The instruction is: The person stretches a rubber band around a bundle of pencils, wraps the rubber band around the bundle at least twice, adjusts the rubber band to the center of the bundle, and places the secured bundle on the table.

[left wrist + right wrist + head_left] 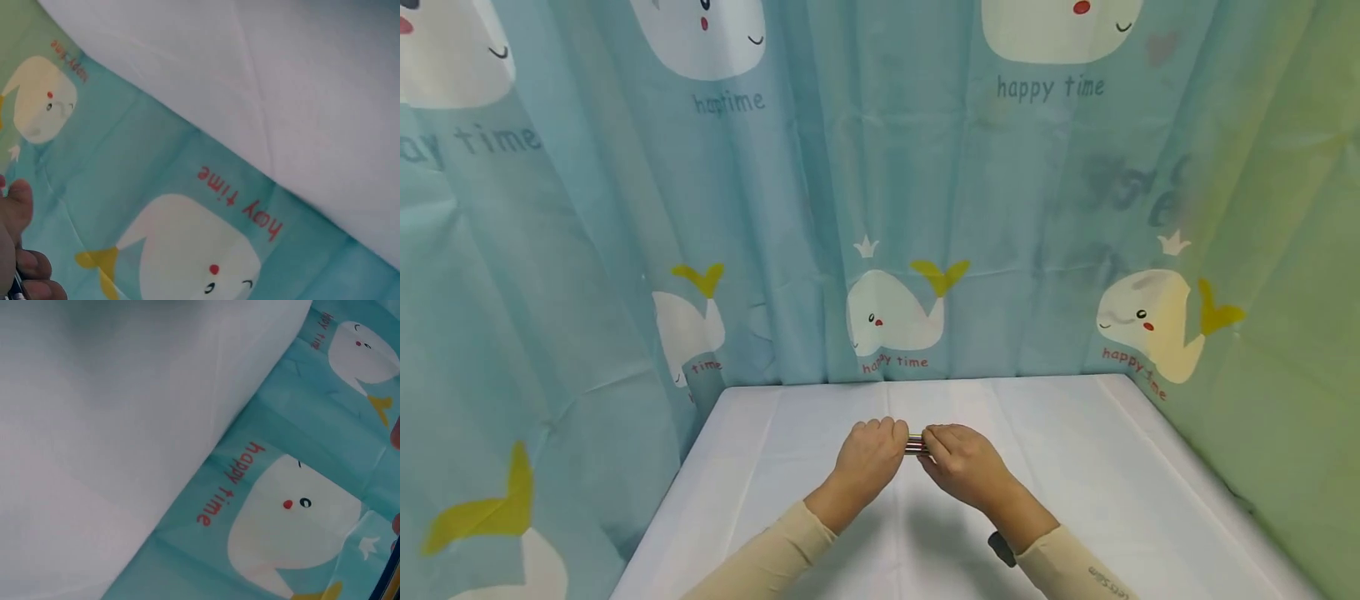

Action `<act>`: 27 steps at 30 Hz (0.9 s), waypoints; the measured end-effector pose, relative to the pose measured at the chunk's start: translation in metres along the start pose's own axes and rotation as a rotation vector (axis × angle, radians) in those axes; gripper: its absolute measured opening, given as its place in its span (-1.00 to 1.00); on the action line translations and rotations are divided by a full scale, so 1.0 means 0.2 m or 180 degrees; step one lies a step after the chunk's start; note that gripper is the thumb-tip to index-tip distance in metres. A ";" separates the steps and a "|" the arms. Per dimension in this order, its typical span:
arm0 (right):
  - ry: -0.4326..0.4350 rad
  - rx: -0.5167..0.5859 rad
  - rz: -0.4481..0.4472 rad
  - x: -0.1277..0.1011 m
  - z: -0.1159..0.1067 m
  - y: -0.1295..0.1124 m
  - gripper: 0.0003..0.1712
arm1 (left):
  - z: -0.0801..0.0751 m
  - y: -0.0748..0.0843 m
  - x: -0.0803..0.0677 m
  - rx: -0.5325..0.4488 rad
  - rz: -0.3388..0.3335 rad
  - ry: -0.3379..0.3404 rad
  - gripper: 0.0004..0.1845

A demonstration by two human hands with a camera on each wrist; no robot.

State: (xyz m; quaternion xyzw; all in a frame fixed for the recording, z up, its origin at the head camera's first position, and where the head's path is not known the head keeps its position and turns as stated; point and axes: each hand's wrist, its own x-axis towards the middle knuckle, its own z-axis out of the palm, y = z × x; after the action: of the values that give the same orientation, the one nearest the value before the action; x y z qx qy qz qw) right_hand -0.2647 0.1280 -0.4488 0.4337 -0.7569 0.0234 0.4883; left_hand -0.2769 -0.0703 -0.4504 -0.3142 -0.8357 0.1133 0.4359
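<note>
A short bundle of slim, shiny, pencil-like sticks point(916, 445) spans the gap between two hands above the white table. My left hand point(872, 454) grips its left end, fingers curled over it, while my right hand point(966, 467) holds the right end with thumb and fingers. Only the middle of the bundle shows in the head view; both ends are hidden inside the hands. Curled fingers point(34, 269) appear at the lower left of the left wrist view, around a dark, glossy piece. Dark blue and yellow sticks point(389, 581) cross the lower right corner of the right wrist view, with fingertips point(396, 525) beside them.
A white cloth with fold lines covers the table point(805, 417). Behind it and along the sides hangs a blue-green curtain point(790, 208) printed with whales. A small black device point(1002, 548) sits at the right wrist, below the sleeve cuff.
</note>
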 end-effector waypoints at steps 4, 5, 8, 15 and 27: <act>0.0132 0.0071 -0.0067 -0.01 0.03 -0.01 -0.67 | 0.00 0.01 -0.01 0.0034 0.0050 -0.0084 -0.78; 0.0185 0.0080 -0.0079 -0.01 0.03 0.00 -0.65 | 0.00 0.01 0.00 0.0039 0.0052 -0.0087 -0.78; 0.0334 0.0083 -0.0140 -0.01 0.05 0.00 -0.65 | 0.00 0.02 0.00 0.0033 0.0085 -0.0132 -0.77; 0.0414 0.0181 -0.0150 0.00 0.05 -0.01 -0.64 | 0.00 0.02 0.00 0.0009 0.0065 -0.0140 -0.77; -0.0333 -0.0031 -0.0192 -0.06 0.01 0.05 -0.68 | 0.06 -0.05 -0.06 -0.0038 0.0013 -0.0129 -0.72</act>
State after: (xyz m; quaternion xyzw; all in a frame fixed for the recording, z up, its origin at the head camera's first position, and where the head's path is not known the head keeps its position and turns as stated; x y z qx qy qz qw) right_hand -0.2708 0.1400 -0.4552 0.4545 -0.7682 -0.0176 0.4506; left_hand -0.2862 -0.0848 -0.4613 -0.3161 -0.8444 0.1156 0.4167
